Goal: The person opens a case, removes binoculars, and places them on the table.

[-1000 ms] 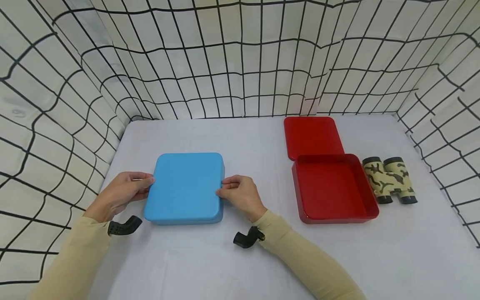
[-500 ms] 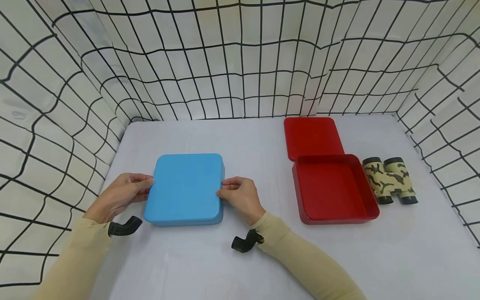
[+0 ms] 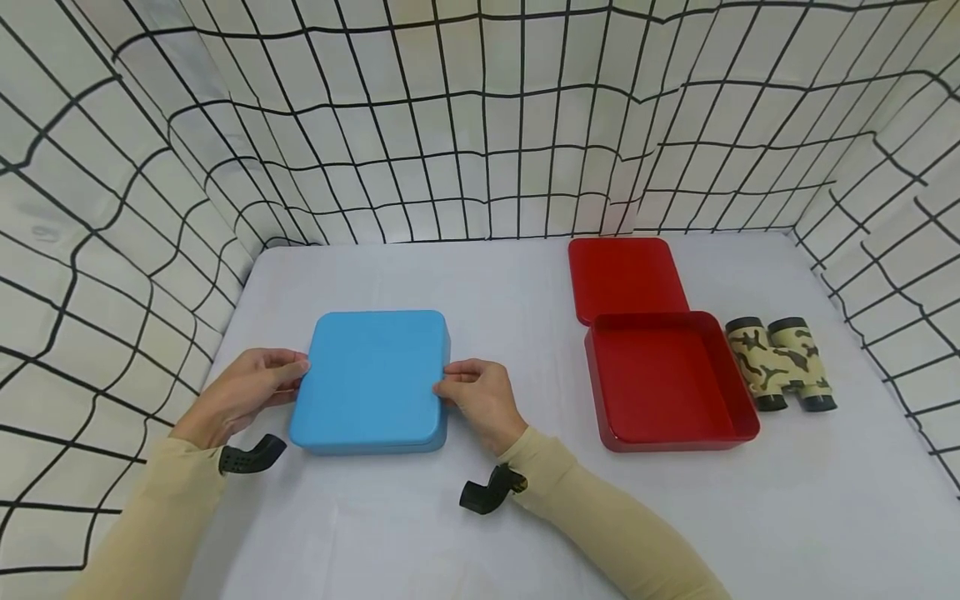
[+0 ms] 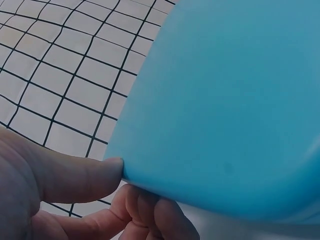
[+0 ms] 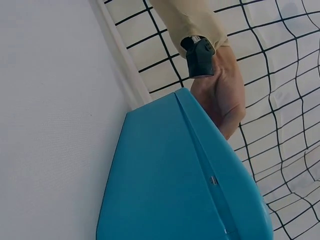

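Note:
A light blue box (image 3: pixel 375 379) with its lid (image 4: pixel 225 100) on lies flat on the white table. At its left side my left hand (image 3: pixel 251 392) pinches the lid's edge, thumb (image 4: pixel 85 177) at the rim and fingers (image 4: pixel 150 212) curled underneath. My right hand (image 3: pixel 483 404) holds the opposite edge between thumb and bent fingers. In the right wrist view the box side (image 5: pixel 155 175) shows a seam below the lid and small metal bits along it. That view also catches my left hand (image 5: pixel 222 95) beyond the box; my right hand is out of its frame.
To the right stands an open red box (image 3: pixel 671 383) with bare insides, its red lid (image 3: pixel 626 279) tilted back behind it. Camouflage binoculars (image 3: pixel 780 362) lie against its right side. Black wire grid (image 3: pixel 487 125) walls off the table's back and sides.
My right wrist has dipped slightly toward the front left. Both hands keep their places on the blue box, and the head view has shifted a little.

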`<state>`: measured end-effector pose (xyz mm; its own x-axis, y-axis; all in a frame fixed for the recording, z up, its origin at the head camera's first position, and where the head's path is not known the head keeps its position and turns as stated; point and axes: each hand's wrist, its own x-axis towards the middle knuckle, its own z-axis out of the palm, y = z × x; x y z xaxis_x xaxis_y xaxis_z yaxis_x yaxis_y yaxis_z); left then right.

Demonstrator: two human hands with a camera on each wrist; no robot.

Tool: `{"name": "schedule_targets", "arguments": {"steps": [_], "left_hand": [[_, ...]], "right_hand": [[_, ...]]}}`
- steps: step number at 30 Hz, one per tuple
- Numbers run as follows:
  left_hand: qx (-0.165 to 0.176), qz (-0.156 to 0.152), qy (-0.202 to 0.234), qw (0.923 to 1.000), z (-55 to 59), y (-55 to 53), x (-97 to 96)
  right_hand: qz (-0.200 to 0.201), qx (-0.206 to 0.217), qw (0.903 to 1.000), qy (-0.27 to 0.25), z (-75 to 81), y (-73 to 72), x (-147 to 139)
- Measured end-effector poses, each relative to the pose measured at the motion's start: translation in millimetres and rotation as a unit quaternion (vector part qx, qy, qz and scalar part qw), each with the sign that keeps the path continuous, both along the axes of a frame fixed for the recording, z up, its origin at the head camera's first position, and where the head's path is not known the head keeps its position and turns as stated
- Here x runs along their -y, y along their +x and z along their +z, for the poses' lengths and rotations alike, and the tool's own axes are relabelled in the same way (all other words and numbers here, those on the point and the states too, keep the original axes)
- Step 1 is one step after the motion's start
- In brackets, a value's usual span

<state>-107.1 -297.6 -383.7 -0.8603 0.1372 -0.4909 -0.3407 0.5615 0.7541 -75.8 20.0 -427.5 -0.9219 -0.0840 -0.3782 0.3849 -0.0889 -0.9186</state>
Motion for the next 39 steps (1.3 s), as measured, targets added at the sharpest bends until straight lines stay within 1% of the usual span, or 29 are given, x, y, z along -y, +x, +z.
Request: {"name": "schedule_targets", "arguments": {"steps": [4, 10, 15, 19, 29, 39], "left_hand": [[-0.002, -0.003, 0.003, 1.0000, -1.1, -0.2, 0.5], [-0.013, -0.002, -0.001, 0.9999, -1.5, 0.6, 0.7], [-0.024, -0.007, -0.011, 0.9996, -1.0, 0.7, 2.5], [-0.028, -0.014, -0.015, 0.9994, -1.1, -0.4, 4.6], [-0.015, -0.018, -0.010, 0.9997, -0.7, -5.8, 3.2], [-0.003, -0.019, -0.001, 0.9998, 1.3, -5.6, 3.4]], "right_hand": [[-0.003, 0.002, 1.0000, -0.001, -0.4, 0.1, -0.2], [-0.009, 0.011, 0.9999, 0.002, -0.2, -0.7, 0.5], [-0.003, 0.019, 0.9998, 0.008, 1.3, 0.6, 2.8], [0.001, 0.014, 0.9998, 0.011, 2.1, -0.3, 4.3], [0.007, 0.012, 0.9998, 0.015, 2.6, -3.4, 4.3], [0.022, 0.020, 0.9995, 0.010, 4.2, -3.3, 3.6]]}}
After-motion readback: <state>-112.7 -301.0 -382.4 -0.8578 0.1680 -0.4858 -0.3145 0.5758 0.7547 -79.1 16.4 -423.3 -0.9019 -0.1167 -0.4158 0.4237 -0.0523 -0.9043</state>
